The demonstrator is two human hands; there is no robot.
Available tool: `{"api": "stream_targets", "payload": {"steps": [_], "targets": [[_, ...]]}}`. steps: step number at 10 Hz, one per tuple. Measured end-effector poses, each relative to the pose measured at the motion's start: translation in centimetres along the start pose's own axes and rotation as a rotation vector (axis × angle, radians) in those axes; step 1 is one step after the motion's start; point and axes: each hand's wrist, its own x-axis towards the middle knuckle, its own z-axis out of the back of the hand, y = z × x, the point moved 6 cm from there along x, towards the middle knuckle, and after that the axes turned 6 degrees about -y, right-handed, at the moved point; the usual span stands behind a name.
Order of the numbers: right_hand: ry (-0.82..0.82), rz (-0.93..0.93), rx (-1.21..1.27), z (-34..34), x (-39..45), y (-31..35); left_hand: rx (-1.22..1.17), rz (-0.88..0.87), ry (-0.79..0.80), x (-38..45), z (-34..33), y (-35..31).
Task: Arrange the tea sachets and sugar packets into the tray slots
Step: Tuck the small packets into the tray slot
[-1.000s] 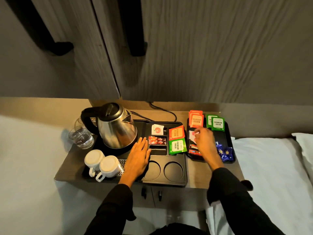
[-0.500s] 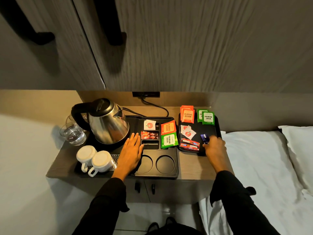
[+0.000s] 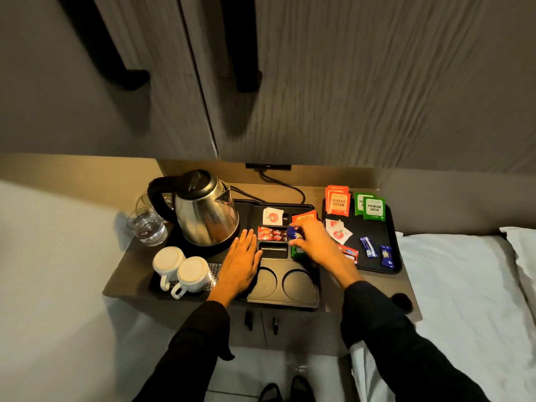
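My right hand [image 3: 316,242] holds a small blue packet [image 3: 295,233] over the slotted black tray [image 3: 287,301], just above its small slots. One slot holds red packets [image 3: 271,234], another a white sachet [image 3: 272,216]; an orange sachet [image 3: 303,218] and a green one [image 3: 296,252] peek out beside my right hand. My left hand [image 3: 241,264] lies flat and empty on the tray beside the kettle. On the flat black tray [image 3: 397,256] to the right lie orange Classic Assam sachets [image 3: 338,201], green Premium Green sachets [image 3: 373,208], white sachets [image 3: 337,231], two blue packets [image 3: 376,252] and a red packet [image 3: 349,253].
A steel kettle [image 3: 206,213] stands at the tray's back left with its cord running to the wall. Two upturned white cups [image 3: 181,271] sit at the front left, glasses [image 3: 147,226] beside them. Cabinet doors rise behind; a bed with white sheets [image 3: 464,285] lies right.
My right hand picked a blue packet off the flat right tray and carried it left over the slotted tray. The left hand stayed flat in place. The camera view shifted.
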Motion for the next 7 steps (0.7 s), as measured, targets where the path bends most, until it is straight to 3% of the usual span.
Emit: {"api": "stream_targets", "payload": {"steps": [1, 3, 4, 5, 6, 7], "targets": [[0.064, 0.141, -0.184, -3.5, 0.5, 3.5, -0.010, -0.013, 0.032, -0.2, 0.2, 0.1], [0.048, 0.184, -0.249, -5.6, 0.1, 4.7, -0.093, -0.001, 0.058, -0.9, 0.4, 0.4], [-0.063, 0.214, -0.210, -3.9, -6.0, 4.9, -0.106, -0.051, -0.017, -6.1, 2.7, -2.4], [-0.128, 0.200, -0.207, -3.3, -6.9, 3.9, -0.101, -0.004, -0.005, -6.1, 2.9, -2.4], [-0.330, 0.276, -0.276, 0.8, -14.1, 4.2, 0.001, -0.124, -0.290, -11.3, 8.1, -8.1], [-0.436, 0.339, -0.379, 0.1, -15.9, 4.8, 0.075, -0.190, -0.451, -12.5, 8.6, -8.0]]}}
